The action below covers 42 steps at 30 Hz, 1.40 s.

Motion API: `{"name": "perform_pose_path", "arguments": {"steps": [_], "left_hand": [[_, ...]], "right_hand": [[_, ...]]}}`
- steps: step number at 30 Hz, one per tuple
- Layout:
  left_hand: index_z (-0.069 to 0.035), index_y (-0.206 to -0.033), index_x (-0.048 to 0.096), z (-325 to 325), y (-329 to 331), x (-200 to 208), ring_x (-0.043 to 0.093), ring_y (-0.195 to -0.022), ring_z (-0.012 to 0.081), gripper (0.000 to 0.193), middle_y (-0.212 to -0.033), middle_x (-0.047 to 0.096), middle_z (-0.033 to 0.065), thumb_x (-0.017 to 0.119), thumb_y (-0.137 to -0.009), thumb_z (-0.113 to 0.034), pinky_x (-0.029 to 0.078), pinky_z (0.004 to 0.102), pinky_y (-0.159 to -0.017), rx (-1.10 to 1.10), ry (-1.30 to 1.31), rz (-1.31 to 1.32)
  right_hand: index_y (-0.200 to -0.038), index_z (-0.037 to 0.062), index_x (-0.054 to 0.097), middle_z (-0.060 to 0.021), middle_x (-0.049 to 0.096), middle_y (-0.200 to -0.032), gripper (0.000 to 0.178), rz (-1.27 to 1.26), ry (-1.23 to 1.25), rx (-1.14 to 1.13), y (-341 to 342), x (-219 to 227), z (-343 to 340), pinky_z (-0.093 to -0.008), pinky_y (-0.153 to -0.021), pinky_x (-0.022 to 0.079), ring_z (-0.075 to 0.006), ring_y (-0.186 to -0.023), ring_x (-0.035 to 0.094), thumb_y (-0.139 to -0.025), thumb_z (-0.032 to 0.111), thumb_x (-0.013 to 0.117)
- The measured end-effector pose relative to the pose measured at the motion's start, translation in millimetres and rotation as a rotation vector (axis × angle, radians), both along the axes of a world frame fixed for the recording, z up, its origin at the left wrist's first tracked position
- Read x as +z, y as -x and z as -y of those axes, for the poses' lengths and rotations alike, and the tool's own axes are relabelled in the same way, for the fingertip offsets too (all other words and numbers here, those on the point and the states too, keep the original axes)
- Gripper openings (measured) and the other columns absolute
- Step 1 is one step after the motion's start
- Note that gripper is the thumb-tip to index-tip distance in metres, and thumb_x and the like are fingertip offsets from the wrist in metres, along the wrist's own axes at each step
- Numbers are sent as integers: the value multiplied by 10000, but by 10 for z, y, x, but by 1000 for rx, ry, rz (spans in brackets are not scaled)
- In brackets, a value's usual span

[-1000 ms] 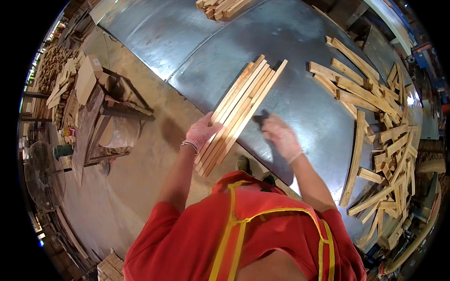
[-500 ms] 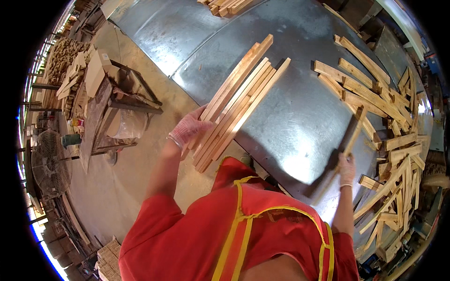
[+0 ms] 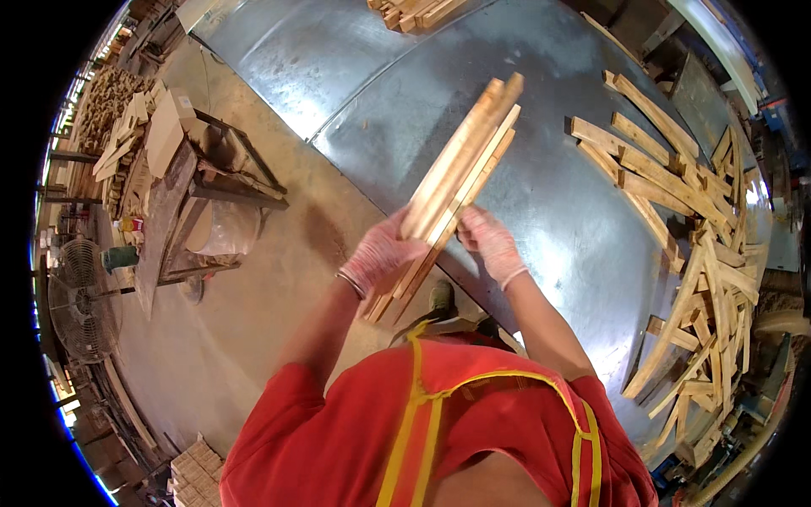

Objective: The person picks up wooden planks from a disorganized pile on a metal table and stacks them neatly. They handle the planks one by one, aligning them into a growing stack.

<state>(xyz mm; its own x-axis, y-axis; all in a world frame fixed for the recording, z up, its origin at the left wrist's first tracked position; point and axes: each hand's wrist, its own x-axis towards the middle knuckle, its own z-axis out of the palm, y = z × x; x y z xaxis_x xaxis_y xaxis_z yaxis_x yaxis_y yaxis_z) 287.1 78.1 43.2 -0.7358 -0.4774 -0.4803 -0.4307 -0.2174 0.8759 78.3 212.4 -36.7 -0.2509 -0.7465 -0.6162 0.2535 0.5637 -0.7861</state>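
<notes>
My left hand [image 3: 382, 252], in a pale pinkish work glove, is wrapped round a bundle of long wooden strips [image 3: 460, 160]. The bundle slants up and away over the near edge of the metal table, its lower ends sticking out past my palm. At the right side of the bundle is my right hand [image 3: 490, 242], gloved too. Its fingers are curled in against the outermost strip, and the fingertips are partly hidden. A loose pile of wooden strips [image 3: 676, 177] lies to the right on the metal-topped table [image 3: 541, 245].
More strips [image 3: 414, 13] are stacked at the far edge. A wooden stand [image 3: 182, 190] with scrap beside it, and a floor fan [image 3: 83, 296], stand on the left. Stacked blocks [image 3: 196, 471] sit at lower left. My shoe [image 3: 441, 296] shows below the bundle.
My right hand has swung left from beside the pile to the bundle, without the strip it held. A long strip now lies across the pile's near side. The bundle looks narrower and turned.
</notes>
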Motion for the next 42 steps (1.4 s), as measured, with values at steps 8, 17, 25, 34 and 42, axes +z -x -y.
{"name": "perform_pose_path", "arguments": {"steps": [8,17,25,34,42], "left_hand": [[-87,-1163,731,-8,54,-331,676,-1095,375,458,-1201,709,147,744,-890,-454,533,431,-978,-176,709,294],[-182,-1664,396,450,-84,-855,601,-1375,294,809,-1449,662,165,705,-954,-417,438,398,-1172,-60,243,259],[-149,-1639,402,223,89,-819,570,-1405,348,872,-1547,572,145,748,-917,-494,475,440,-1142,-9,566,283],[-55,-1515,500,-339,311,-282,527,-1384,415,850,-1507,543,196,851,-800,-354,446,550,-1124,-187,1430,288],[-59,-1519,517,-1606,1195,-350,500,-1398,398,834,-1524,516,189,830,-804,-354,405,533,-1154,-657,1086,-20]], "right_hand": [[-1496,43,519,-58,686,-1213,645,487,344,-696,-317,152,-346,-436,-991,567,-229,-1107,681,-967,280,802],[-1446,-33,513,-122,670,-1215,550,433,234,-579,-525,542,-248,-391,-947,581,-255,-1106,668,-982,177,720],[-1307,12,636,-183,754,-1121,589,-234,-180,417,-207,716,119,-410,-893,567,-312,-1017,733,-985,504,601],[-1252,14,645,-241,690,-1257,552,-1339,-346,-345,1558,235,-2318,-492,-1054,516,-429,-1196,649,-875,412,709],[-1380,103,592,-242,684,-1268,672,-1006,-742,11,1929,543,-3350,-491,-1009,544,-409,-1183,670,-836,458,765]]}}
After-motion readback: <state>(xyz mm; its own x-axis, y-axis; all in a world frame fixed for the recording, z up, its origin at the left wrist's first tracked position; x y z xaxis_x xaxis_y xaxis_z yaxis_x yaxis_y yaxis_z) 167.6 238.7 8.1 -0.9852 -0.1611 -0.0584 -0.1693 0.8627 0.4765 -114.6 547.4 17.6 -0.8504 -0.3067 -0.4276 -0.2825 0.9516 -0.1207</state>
